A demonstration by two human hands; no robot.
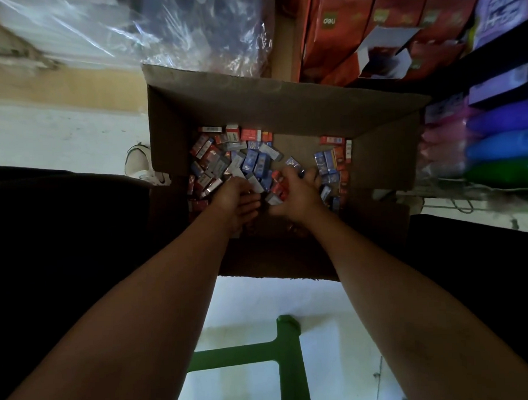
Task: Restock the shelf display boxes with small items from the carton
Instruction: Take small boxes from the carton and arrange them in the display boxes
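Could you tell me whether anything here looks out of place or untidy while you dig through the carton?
Mostly the small packs inside the carton: they lie jumbled at all angles rather than stacked. Beyond it, one red display box on the shelf has its white flaps hanging open, unlike its closed neighbours. Nothing looks spilled.

One head-worn camera looks steeply down from above, close over the open carton (282, 102) on the floor, with shelving (499, 77) at its right edge
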